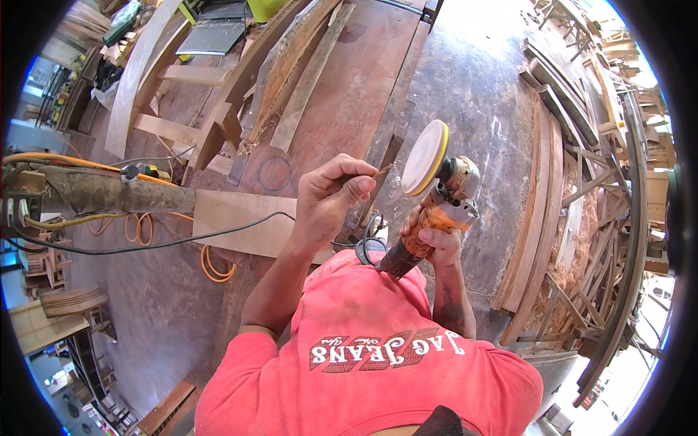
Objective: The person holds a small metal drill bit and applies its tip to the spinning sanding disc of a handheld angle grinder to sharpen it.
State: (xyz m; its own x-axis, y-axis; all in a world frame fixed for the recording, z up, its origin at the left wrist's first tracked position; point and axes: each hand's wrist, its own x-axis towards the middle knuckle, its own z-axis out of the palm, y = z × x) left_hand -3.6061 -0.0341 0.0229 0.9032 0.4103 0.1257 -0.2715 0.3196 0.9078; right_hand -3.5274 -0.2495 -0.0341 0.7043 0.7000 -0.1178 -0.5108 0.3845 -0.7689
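Observation:
My right hand is wrapped round the orange and dark body of an angle grinder, held up in front of my red shirt. Its round sanding pad, pale-faced with a yellow rim, tilts up and faces left. Left of the pad, my left hand is raised, thumb and forefinger pinched on a small thin brown piece. What that piece is made of is too small to tell. The two hands are apart, and the left one does not touch the pad.
A dark power cable runs from the left beam towards me, behind my left arm. A pale board lies beyond that arm. Curved wooden frame parts stand at the far left. Timber is piled along the right, beside sawdust.

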